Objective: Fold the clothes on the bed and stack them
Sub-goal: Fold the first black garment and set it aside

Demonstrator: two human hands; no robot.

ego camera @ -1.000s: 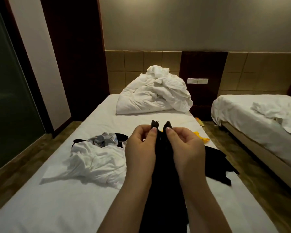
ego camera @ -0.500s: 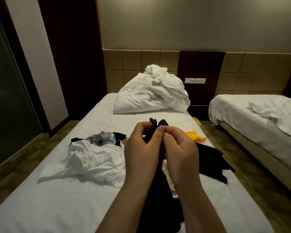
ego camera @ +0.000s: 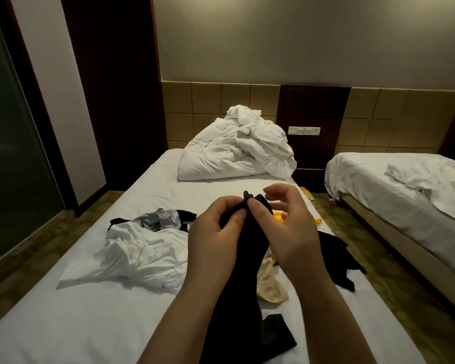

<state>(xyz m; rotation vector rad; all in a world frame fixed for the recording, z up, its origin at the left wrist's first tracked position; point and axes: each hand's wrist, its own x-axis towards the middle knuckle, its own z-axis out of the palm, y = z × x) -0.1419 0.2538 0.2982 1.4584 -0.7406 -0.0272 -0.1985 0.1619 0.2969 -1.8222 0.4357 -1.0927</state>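
Observation:
My left hand [ego camera: 216, 232] pinches the top corners of a long black garment [ego camera: 243, 261], which hangs down between my forearms onto the white bed [ego camera: 90, 324]. Beside it, my right hand [ego camera: 289, 227] has its fingers lifted and spread; only the thumb still touches the cloth. A crumpled white garment [ego camera: 142, 253] lies to the left, with a grey one [ego camera: 158, 219] behind it. A beige piece [ego camera: 271, 287], a yellow piece [ego camera: 281, 215] and another black garment [ego camera: 334, 258] lie to the right.
A heap of white duvet [ego camera: 237, 153] fills the head of the bed. A second bed [ego camera: 405, 193] stands to the right across a narrow strip of floor [ego camera: 378, 258]. A dark glass door [ego camera: 11, 153] is on the left.
The two top corners, first held apart in separate hands, came together. Now my left hand holds them and my right hand's fingers have lifted off.

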